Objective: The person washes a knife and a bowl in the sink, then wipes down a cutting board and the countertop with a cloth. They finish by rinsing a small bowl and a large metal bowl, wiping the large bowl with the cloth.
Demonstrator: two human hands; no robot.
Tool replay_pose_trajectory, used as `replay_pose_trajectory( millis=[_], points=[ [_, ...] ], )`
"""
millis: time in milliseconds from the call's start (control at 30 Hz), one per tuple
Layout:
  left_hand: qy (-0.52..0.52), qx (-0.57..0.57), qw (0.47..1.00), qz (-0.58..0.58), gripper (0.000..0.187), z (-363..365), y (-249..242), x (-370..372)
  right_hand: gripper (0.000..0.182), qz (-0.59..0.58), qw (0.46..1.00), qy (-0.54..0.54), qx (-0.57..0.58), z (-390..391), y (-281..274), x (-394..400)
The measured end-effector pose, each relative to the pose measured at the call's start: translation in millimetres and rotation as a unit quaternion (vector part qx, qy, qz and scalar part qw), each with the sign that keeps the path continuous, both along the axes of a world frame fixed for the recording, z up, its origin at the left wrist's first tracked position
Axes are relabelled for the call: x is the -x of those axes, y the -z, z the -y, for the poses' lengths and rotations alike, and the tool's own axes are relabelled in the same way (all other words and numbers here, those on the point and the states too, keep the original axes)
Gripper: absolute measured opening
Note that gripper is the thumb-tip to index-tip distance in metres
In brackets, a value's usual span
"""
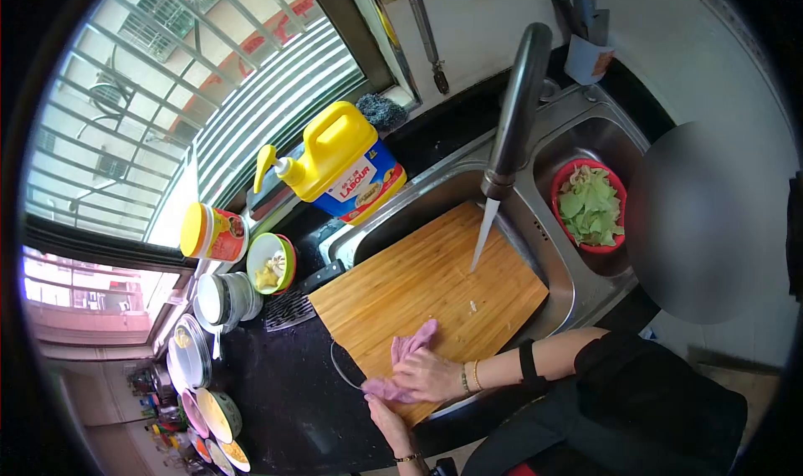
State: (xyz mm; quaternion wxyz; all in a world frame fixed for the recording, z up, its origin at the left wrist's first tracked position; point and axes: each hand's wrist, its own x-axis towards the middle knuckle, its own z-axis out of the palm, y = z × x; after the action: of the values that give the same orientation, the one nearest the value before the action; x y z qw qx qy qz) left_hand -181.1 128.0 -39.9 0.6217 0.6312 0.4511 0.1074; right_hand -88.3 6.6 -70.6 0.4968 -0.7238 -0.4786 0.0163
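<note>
A wooden cutting board [418,284] lies tilted across the left sink basin [560,292]. My right hand [428,376] presses a crumpled pink cloth [414,342] against the board's lower part, fingers bent over it. At the board's near-left edge, my left hand [391,426] grips the board beside the cloth; part of its fingers is hidden. Water runs from the faucet [510,116] onto the board, where a few small pale scraps [473,306] lie. A black-handled knife [324,275] sits by the board's left corner, its blade mostly out of sight.
A red basket [620,193] of leafy greens [590,204] sits in the right basin. A yellow jug [343,154], a tub [216,232] and a green bowl [288,263] stand near the window. Several bowls and plates [188,363] line the left of the black counter [293,392].
</note>
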Motion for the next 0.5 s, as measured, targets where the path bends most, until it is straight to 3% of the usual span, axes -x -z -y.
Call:
replay_pose_trajectory(
  millis=[67, 167, 233, 300, 367, 433, 467, 500],
  points=[
    [-0.015, 0.022, 0.999, -0.043, 0.054, -3, -2, 0, 0.033, 0.069, 0.995, 0.028, 0.066, 9, 18, -9],
    [0.013, -0.063, 0.997, -0.048, 0.040, 0, -7, -14, 0.031, 0.089, 0.982, 0.057, 0.159, 39, 44, -37],
    [0.057, -0.104, 0.992, -0.032, 0.038, -6, -1, -11, 0.034, 0.074, 0.976, 0.144, 0.147, 66, 60, -62],
    [0.062, -0.125, 0.990, -0.033, 0.036, -5, 1, -12, 0.036, 0.057, 0.927, 0.183, 0.323, 101, 80, -88],
    [0.069, -0.149, 0.986, -0.032, 0.036, -7, 2, -11, 0.036, 0.077, 0.900, 0.230, 0.361, 136, 111, -120],
    [0.078, -0.145, 0.985, -0.043, 0.035, -10, 7, -9, 0.022, -0.174, 0.867, 0.319, 0.342, 153, 92, -143],
    [0.077, -0.145, 0.986, -0.040, 0.035, -10, 7, -9, 0.026, -0.112, 0.890, 0.367, 0.245, 159, 96, -147],
    [0.075, -0.147, 0.986, -0.038, 0.035, -10, 8, -10, 0.029, -0.189, 0.830, 0.394, 0.346, 155, 79, -154]
  ],
)
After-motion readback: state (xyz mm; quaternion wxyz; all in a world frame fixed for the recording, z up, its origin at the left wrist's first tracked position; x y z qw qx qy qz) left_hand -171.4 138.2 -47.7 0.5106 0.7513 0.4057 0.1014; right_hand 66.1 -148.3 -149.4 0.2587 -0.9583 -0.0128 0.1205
